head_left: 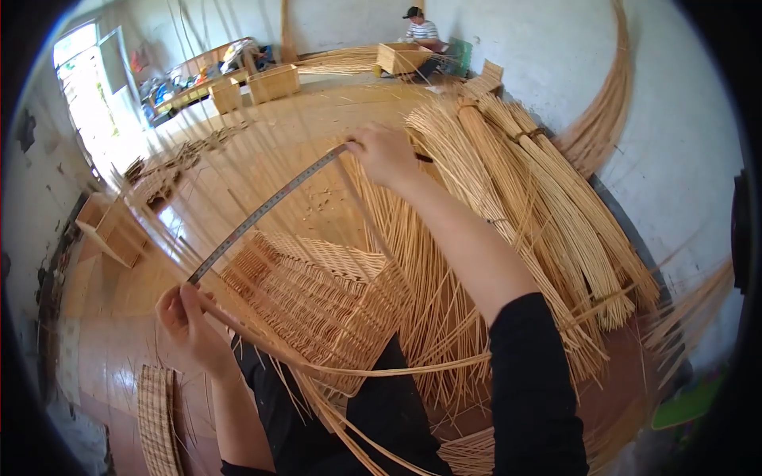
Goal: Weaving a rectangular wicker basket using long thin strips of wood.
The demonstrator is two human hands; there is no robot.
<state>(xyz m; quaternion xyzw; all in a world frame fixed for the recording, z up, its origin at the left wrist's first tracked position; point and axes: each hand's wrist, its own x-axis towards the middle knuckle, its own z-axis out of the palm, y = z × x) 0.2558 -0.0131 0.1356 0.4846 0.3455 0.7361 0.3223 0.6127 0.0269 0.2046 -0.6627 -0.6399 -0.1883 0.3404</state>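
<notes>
A half-woven wicker basket (317, 305) rests on my lap, its long upright stakes (262, 159) fanning up and away to the left. Above it stretches a metal measuring tape (274, 200), bowed between my two hands. My right hand (383, 155) pinches the tape's upper end, the arm reaching over the basket. Lower left, my left hand (193, 321) grips the other end between thumb and fingers, close to the basket's rim. Loose weaving rods (429, 367) trail from the basket's near corner, to the right and down past my legs.
Thick bundles of willow rods (524, 182) lie along the right wall. A flat woven panel (157, 416) is on the floor at lower left, a wooden box (111, 230) farther up. Across the room a person (421, 32) sits by another basket (403, 58), near more boxes (272, 83).
</notes>
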